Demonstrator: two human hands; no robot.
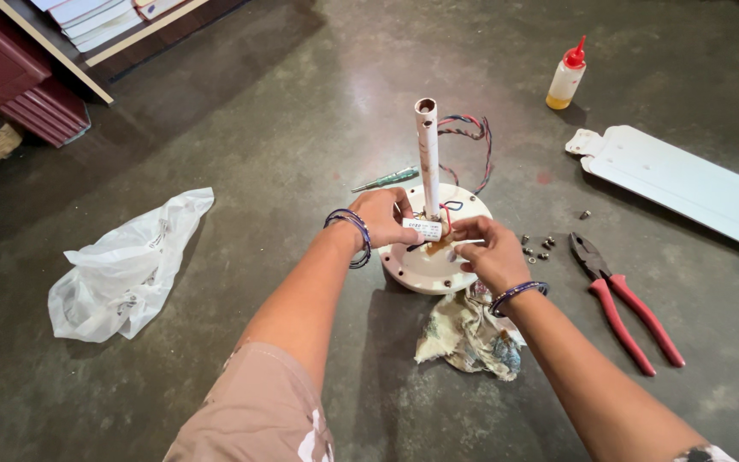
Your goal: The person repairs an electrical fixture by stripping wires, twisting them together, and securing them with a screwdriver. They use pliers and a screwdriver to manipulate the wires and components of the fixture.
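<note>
A white round fan motor housing [425,269] rests on the floor with a white rod [428,154] standing upright from its middle. Coloured wires [470,133] loop behind the rod. My left hand [382,218] pinches a small white capacitor block [423,228] at the rod's base. My right hand [489,252] grips the other side of it, fingers closed near a brownish piece [438,245]. Both wrists wear bangles.
A stained rag [468,338] lies under the housing's near edge. Red-handled pliers [622,304] and several loose screws [536,248] lie to the right, a white fan blade [686,184] beyond. A screwdriver [387,180], an oil bottle [566,79] and a plastic bag [126,269] are around.
</note>
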